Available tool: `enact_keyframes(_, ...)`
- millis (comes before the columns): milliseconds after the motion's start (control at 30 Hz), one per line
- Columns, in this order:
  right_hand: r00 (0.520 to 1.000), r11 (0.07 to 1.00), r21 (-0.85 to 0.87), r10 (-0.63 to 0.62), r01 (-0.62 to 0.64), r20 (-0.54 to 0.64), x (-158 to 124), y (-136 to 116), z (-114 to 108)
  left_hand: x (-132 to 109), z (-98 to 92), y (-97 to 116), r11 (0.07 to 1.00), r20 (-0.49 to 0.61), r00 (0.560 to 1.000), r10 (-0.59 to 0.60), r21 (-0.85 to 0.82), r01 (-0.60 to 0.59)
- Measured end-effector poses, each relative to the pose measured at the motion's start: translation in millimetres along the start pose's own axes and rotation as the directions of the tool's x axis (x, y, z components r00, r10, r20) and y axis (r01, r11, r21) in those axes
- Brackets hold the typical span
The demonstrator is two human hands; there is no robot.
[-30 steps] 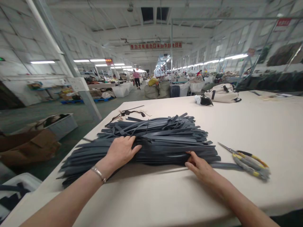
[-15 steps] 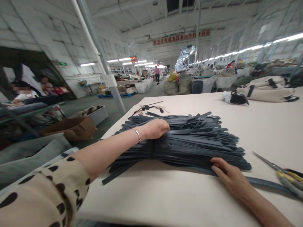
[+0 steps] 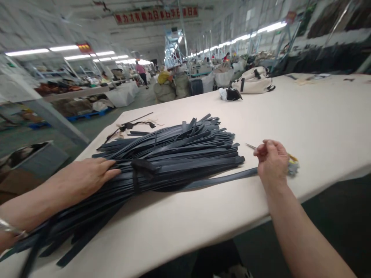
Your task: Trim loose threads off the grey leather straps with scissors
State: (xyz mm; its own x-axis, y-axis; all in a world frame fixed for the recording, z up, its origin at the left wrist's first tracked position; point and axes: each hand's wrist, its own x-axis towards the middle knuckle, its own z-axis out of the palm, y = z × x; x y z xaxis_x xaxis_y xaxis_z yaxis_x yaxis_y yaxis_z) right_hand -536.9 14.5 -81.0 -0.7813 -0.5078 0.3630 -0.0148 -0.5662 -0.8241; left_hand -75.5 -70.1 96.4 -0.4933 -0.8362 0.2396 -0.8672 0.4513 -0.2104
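A thick bundle of dark grey-blue straps (image 3: pixel 174 154) lies on a white table (image 3: pixel 304 123), tied round its middle by a dark band (image 3: pixel 140 170). My left hand (image 3: pixel 84 179) rests flat on the left part of the bundle, fingers stretched out. My right hand (image 3: pixel 272 160) sits to the right of the bundle with its fingers curled over the scissors (image 3: pixel 291 164), whose blade tip and yellow-grey handles show at either side. One loose strap (image 3: pixel 220 179) runs from under the bundle to my right hand.
Dark scraps and cords (image 3: pixel 133 125) lie at the table's far left corner. A cream bag (image 3: pixel 253 81) and a small black item (image 3: pixel 232 94) sit at the far side. Bins and boxes (image 3: pixel 31 154) stand on the floor to the left. A person in pink (image 3: pixel 142 73) walks far down the aisle.
My left hand slid from the bundle's top middle to its left part. My right hand left the bundle's right end and closed over the scissors. The view swung to the right.
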Motion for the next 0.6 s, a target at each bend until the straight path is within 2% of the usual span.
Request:
enact_keyframes(67,0.996,1.0,0.0,-0.031,0.031,-0.078,0,-1,-13,3,-8.6,15,0.991,-0.019,0.993,0.115,0.064,-0.114)
enact_keyframes(133,0.995,0.995,-0.078,-0.07,0.065,-0.068,-6,-1,-23,13,-13.4,34,0.972,-0.045,0.973,0.228,0.073,-0.224)
enact_keyframes(233,0.986,0.945,-0.283,-0.146,0.165,0.085,-17,-6,-27,34,-4.5,65,0.931,-0.09,0.929,0.36,-0.037,-0.364)
enact_keyframes(300,0.946,0.869,-0.406,-0.182,0.282,0.267,-18,-12,-18,49,11.5,90,0.915,-0.058,0.925,0.376,-0.136,-0.38)
enact_keyframes(367,0.857,0.774,-0.47,-0.175,0.424,0.484,-16,-15,2,60,30.0,115,0.921,0.01,0.942,0.337,-0.21,-0.327)
enact_keyframes(433,0.739,0.684,-0.486,-0.116,0.544,0.664,-17,-15,28,65,45.0,135,0.947,0.062,0.962,0.265,-0.205,-0.247)
enact_keyframes(533,0.611,0.579,-0.494,-0.009,0.648,0.791,-30,-12,58,57,55.2,148,0.958,0.044,0.971,0.236,-0.179,-0.224)
enact_keyframes(600,0.529,0.524,-0.473,0.05,0.708,0.847,-47,-13,60,42,56.2,146,0.945,0.032,0.957,0.287,-0.17,-0.278)
